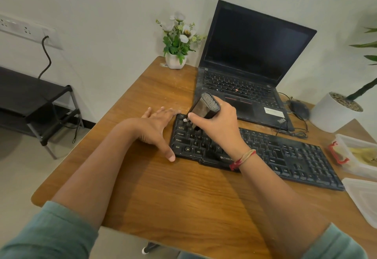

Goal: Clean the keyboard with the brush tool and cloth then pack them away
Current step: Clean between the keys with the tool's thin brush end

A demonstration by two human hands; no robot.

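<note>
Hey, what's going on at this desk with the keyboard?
A person is cleaning a black keyboard on a wooden table. Their right hand grips a dark brush tool, whose lower end is down among the keys at the keyboard's left end. The left hand lies spread flat at that end, apparently steadying it. An open laptop with a dark screen stands behind, and a clear plastic container sits at the right.

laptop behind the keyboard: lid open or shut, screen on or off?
Open: the laptop shows its keys and trackpad. Its screen is uniformly black, so it looks off.
</note>
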